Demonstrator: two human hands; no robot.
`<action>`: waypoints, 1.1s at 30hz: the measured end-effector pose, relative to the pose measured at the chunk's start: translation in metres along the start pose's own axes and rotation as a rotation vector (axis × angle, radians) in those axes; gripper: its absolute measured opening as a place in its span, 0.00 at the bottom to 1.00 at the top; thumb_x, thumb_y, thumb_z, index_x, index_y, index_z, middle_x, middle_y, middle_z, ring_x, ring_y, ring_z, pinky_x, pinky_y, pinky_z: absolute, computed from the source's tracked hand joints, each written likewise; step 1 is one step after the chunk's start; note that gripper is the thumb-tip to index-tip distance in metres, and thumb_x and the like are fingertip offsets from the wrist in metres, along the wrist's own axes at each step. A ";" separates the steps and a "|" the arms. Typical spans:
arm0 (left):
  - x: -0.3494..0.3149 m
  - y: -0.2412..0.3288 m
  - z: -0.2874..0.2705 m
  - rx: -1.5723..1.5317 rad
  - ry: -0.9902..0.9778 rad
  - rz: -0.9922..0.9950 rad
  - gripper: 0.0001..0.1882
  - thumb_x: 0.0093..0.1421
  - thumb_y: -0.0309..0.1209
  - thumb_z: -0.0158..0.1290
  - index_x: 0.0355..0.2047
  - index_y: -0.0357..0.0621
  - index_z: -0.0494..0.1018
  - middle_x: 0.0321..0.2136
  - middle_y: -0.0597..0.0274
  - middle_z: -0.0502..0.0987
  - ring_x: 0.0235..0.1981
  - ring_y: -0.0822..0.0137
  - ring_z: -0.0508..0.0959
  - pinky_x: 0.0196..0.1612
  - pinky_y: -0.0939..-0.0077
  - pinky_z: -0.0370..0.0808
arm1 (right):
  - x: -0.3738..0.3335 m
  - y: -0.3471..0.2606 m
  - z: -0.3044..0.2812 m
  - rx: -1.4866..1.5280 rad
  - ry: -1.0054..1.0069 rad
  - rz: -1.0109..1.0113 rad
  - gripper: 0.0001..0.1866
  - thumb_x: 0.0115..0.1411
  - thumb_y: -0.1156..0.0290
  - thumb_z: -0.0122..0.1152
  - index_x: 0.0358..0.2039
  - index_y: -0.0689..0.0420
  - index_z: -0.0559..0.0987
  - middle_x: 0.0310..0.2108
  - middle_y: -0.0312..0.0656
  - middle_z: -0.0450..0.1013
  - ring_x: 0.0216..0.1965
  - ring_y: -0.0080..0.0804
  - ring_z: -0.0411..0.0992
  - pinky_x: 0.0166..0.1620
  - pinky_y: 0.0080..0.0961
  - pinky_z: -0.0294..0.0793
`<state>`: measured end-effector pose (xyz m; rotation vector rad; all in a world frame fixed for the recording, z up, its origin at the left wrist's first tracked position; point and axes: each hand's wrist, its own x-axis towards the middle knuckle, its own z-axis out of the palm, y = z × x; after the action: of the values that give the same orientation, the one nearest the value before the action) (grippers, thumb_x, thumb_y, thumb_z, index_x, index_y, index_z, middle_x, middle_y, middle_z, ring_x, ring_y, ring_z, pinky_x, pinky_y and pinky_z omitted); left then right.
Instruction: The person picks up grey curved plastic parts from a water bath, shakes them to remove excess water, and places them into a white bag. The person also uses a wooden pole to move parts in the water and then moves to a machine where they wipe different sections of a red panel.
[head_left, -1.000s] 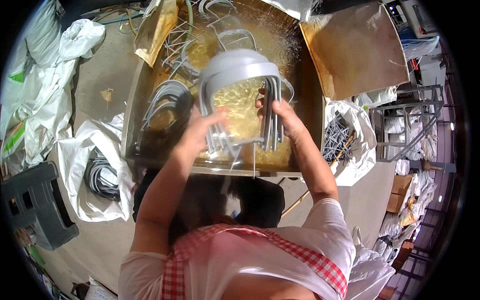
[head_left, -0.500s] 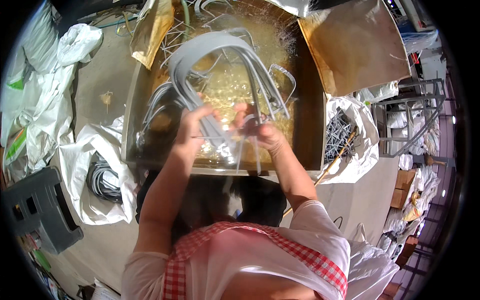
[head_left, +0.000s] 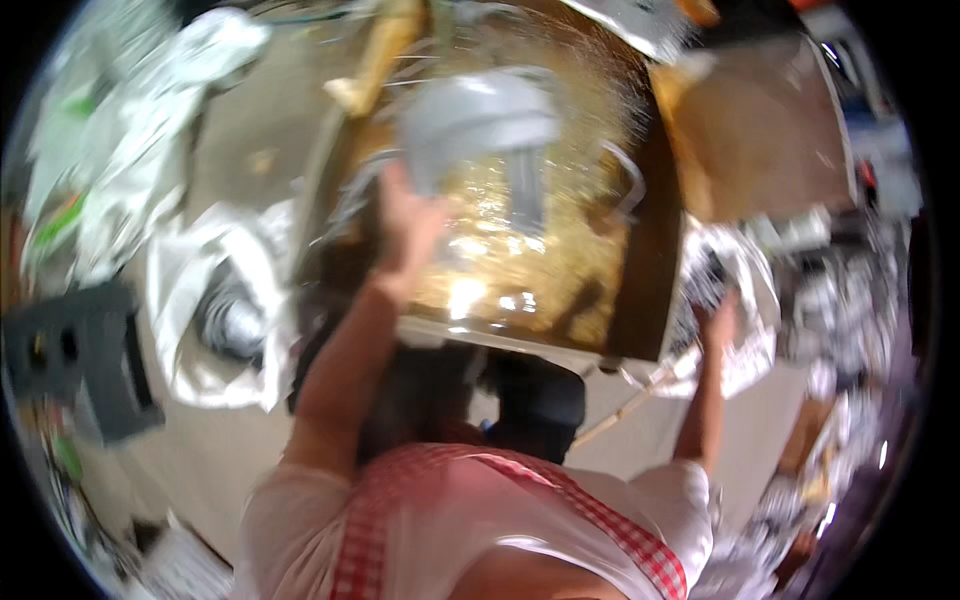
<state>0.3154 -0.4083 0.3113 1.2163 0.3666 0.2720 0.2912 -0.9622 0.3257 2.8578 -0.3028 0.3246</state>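
Over the water-filled trough [head_left: 630, 300], a looped bundle of grey plastic strips [head_left: 480, 115] hangs in my left hand [head_left: 410, 225], which is closed around one end. The bundle's other end drops toward the water near the middle. My right hand [head_left: 718, 318] is at the white sack [head_left: 757, 345] to the right of the trough, over the short grey pieces [head_left: 703, 280] in it. Motion smears its fingers, so whether they hold anything is unclear.
A thin stick [head_left: 625, 412] leans by the right sack. On the left, another white sack [head_left: 180, 345] contains coiled grey material [head_left: 232, 318], beside a dark plastic case [head_left: 85, 350]. A brownish panel [head_left: 765, 130] stands at the trough's far right.
My right hand has let go of the strips and moved right to the sack. My left hand still holds the bundle. The whole view has shifted and blurred.
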 end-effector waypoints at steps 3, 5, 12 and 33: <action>-0.017 -0.002 0.024 0.448 0.169 0.276 0.38 0.37 0.17 0.52 0.52 0.42 0.53 0.44 0.47 0.68 0.47 0.56 0.69 0.46 0.66 0.68 | 0.003 -0.026 0.003 0.074 0.073 -0.058 0.53 0.36 0.55 0.71 0.59 0.61 0.52 0.58 0.53 0.52 0.58 0.53 0.50 0.59 0.41 0.48; -0.020 0.017 0.022 0.319 0.009 -0.016 0.40 0.37 0.20 0.54 0.54 0.36 0.51 0.50 0.47 0.62 0.53 0.54 0.64 0.52 0.65 0.63 | -0.008 -0.115 -0.013 1.022 -0.252 -0.148 0.39 0.50 0.68 0.61 0.59 0.60 0.52 0.59 0.50 0.51 0.60 0.41 0.50 0.60 0.34 0.46; -0.052 0.099 -0.052 0.421 0.127 0.241 0.42 0.39 0.22 0.53 0.56 0.38 0.47 0.45 0.42 0.67 0.47 0.51 0.69 0.50 0.67 0.65 | -0.030 -0.412 -0.141 1.596 -0.412 -0.541 0.36 0.52 0.70 0.57 0.57 0.63 0.50 0.53 0.49 0.55 0.52 0.35 0.57 0.55 0.33 0.56; 0.001 -0.025 -0.369 1.665 -0.285 0.293 0.15 0.56 0.38 0.45 0.34 0.39 0.72 0.29 0.51 0.75 0.30 0.58 0.75 0.33 0.69 0.72 | -0.169 -0.695 -0.144 1.444 -0.949 -0.866 0.11 0.51 0.73 0.53 0.37 0.58 0.73 0.32 0.51 0.72 0.34 0.44 0.71 0.39 0.30 0.68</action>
<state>0.1629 -0.0994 0.1771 2.9187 0.0921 -0.0318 0.2629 -0.2358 0.2673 3.6151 1.6160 -1.5862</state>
